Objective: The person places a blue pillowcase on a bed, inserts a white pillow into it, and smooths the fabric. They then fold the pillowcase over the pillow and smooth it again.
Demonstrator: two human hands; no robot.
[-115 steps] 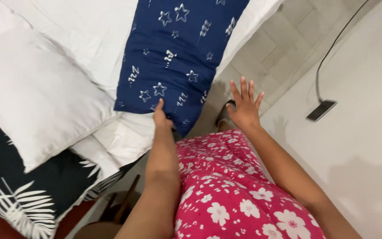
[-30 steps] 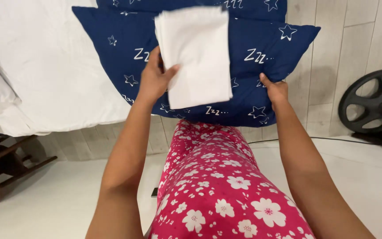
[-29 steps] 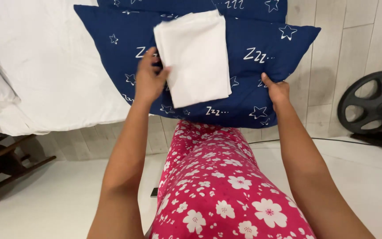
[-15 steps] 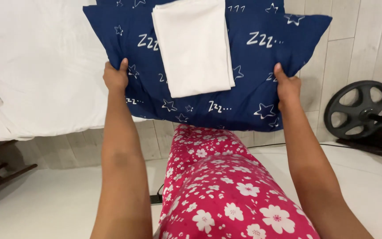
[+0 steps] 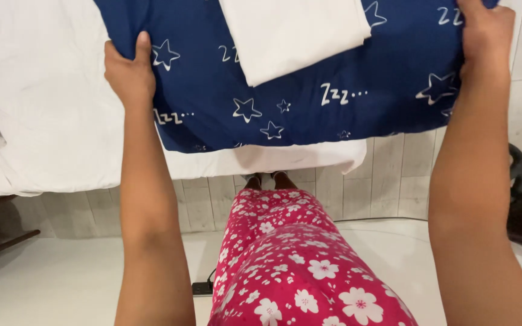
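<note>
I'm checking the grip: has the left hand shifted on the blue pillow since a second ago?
Yes. The left hand has gone from beside the folded white cloth out to the blue pillow's left edge.

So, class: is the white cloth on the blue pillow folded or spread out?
Folded. The white cloth lies as a compact rectangle with layered edges on the blue pillow, which the left hand and right hand grip.

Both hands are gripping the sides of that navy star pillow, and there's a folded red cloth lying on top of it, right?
Not quite: the folded cloth on the navy star pillow is white, not red, as the head view shows. The left hand and right hand do grip its sides.
</note>
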